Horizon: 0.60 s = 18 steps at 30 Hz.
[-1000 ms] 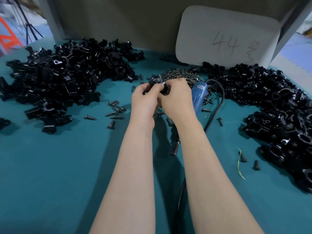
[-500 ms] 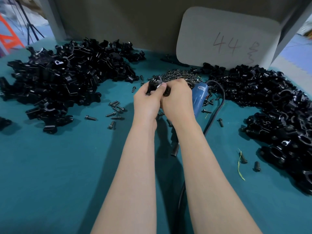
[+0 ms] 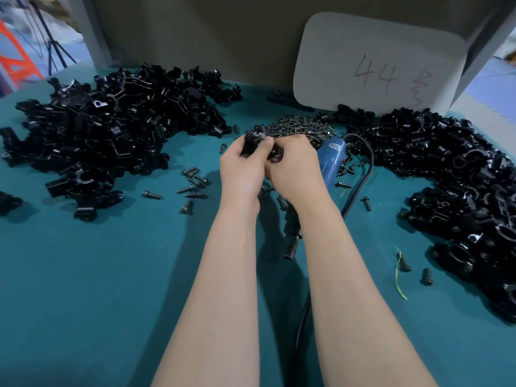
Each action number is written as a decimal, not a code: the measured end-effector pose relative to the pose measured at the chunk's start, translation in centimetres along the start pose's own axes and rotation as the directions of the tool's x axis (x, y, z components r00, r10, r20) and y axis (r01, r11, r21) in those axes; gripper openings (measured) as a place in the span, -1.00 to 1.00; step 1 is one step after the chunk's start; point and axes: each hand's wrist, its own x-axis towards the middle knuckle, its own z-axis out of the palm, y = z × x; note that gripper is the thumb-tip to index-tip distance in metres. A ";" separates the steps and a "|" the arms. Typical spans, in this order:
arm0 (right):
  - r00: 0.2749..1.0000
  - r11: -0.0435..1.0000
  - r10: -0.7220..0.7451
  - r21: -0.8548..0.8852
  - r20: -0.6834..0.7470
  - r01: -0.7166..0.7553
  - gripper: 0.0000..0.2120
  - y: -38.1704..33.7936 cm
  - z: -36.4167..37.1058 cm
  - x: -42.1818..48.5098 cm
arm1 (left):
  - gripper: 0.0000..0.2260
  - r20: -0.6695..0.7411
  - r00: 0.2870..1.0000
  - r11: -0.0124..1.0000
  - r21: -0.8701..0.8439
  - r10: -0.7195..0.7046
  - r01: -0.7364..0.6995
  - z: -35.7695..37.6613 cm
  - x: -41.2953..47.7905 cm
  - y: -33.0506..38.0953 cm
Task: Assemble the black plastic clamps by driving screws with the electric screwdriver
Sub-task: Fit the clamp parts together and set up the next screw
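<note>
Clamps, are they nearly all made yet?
Probably not. The left hand and right hand hold one clamp by the screws. The screwdriver lies on the table, so this one likely isn't screwed yet. A left pile and right pile sit there; I can't tell which is finished.

A factory assembly bench: heaps of black clamp parts point(image 3: 117, 129) on teal matting point(image 3: 97, 289).

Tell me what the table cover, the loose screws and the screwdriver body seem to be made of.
Table cover: looks like teal felt or cloth; it is matte and shows no glare.
Loose screws: likely dark-coated metal, judging by small glints on heads and shanks.
Screwdriver body: probably blue moulded plastic; it is smooth, with a soft sheen and a printed label.
</note>
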 end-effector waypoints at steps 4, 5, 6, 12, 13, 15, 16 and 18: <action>0.999 0.999 0.015 0.038 0.036 -0.016 -0.86 0.4 -1.3 0.0 | -0.99 0.019 0.983 0.927 -0.329 -0.184 0.180 -0.6 0.4 0.3; 0.999 0.997 0.037 0.070 0.010 -0.038 -0.85 0.5 -1.7 0.0 | -0.98 0.026 0.977 0.895 -0.395 -0.213 0.206 -0.7 0.4 0.3; 0.998 0.992 0.062 0.111 -0.023 -0.059 -0.87 0.6 -1.9 0.0 | -0.95 0.033 0.972 0.870 -0.441 -0.232 0.223 -0.9 0.5 0.3; 0.993 0.960 0.072 0.276 -0.095 -0.043 -0.79 0.0 -2.2 -0.3 | -0.86 0.050 0.958 0.818 -0.511 -0.281 0.266 -1.0 0.5 0.6; 0.994 0.965 0.064 0.258 -0.093 -0.038 -0.79 -0.1 -2.2 -0.4 | -0.88 0.044 0.960 0.826 -0.499 -0.278 0.262 -1.0 0.5 0.6; 0.994 0.968 0.063 0.246 -0.084 -0.040 -0.81 -0.1 -2.2 -0.4 | -0.94 0.038 0.964 0.842 -0.479 -0.262 0.247 -0.9 0.4 0.6; 0.995 0.970 0.064 0.241 -0.080 -0.043 -0.83 0.0 -2.1 -0.4 | -0.95 0.035 0.967 0.850 -0.470 -0.252 0.239 -0.9 0.4 0.6; 0.995 0.976 0.060 0.213 -0.082 -0.041 -0.87 0.0 -2.0 -0.4 | -0.95 0.034 0.971 0.863 -0.452 -0.236 0.226 -0.8 0.3 0.6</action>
